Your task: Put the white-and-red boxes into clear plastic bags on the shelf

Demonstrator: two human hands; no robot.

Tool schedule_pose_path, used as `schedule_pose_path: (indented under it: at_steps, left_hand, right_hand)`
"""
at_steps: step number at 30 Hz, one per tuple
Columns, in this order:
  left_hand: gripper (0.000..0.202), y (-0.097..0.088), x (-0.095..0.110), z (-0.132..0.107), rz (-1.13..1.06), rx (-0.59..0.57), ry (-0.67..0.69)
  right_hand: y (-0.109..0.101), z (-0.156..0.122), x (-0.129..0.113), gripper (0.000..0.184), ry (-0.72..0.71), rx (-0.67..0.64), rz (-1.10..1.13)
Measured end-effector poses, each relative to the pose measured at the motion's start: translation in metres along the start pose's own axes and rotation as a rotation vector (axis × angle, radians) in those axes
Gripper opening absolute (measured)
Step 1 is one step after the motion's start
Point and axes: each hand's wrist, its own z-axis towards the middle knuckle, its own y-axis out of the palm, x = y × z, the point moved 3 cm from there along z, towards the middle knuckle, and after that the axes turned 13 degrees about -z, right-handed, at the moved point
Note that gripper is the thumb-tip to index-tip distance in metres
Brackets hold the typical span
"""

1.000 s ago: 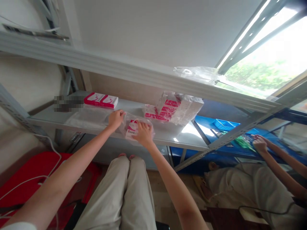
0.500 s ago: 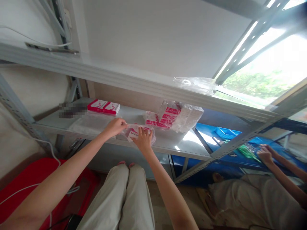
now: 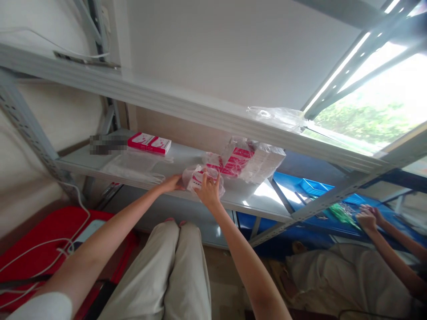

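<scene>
Pinching the clear bag [image 3: 203, 180] from below with your right hand [image 3: 209, 192], you hold it over the shelf's [image 3: 248, 201] front edge, long axis roughly along that edge. Your left hand [image 3: 172, 183] lies just left, nearly touching; its grip is unclear. A pink-and-white box [image 3: 197, 178] shows inside.

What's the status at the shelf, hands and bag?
Left hand pinching clear plastic bag edge; right hand on it, over pink-labelled box. Bagged boxes beside it on shelf.

Left arm [image 3: 110, 206] and right arm [image 3: 240, 262] outstretched, left hand [image 3: 172, 183] just beside curled right hand [image 3: 208, 192]
</scene>
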Motion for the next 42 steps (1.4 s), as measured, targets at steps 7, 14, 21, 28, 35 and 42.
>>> schedule_pose_path:
  at_steps: [7,14,21,28,35,42]
  left_hand:
    - [0.018,0.033,-0.002,-0.002,0.223,0.119,0.113]
    - [0.023,0.035,0.001,-0.018,0.279,0.171,0.209]
    - [0.056,0.037,-0.001,-0.025,0.061,0.166,0.057]
    - [0.057,0.04,0.08,0.011,0.087,0.298,0.207]
    - [0.014,0.044,0.111,0.085,0.098,0.098,0.004]
    - [0.018,0.004,0.101,0.097,-0.369,0.066,-0.032]
  right_hand:
    - [-0.004,0.002,0.006,0.08,0.038,0.032,-0.26]
    - [0.011,-0.004,0.028,0.07,0.063,0.077,-0.319]
    - [0.01,-0.019,0.045,0.064,-0.045,0.087,-0.153]
    - [0.003,-0.041,0.065,0.061,0.172,0.208,0.25]
    - [-0.042,-0.023,0.115,0.049,0.411,0.39,0.805]
    - [-0.067,0.001,0.16,0.037,0.518,0.264,1.151]
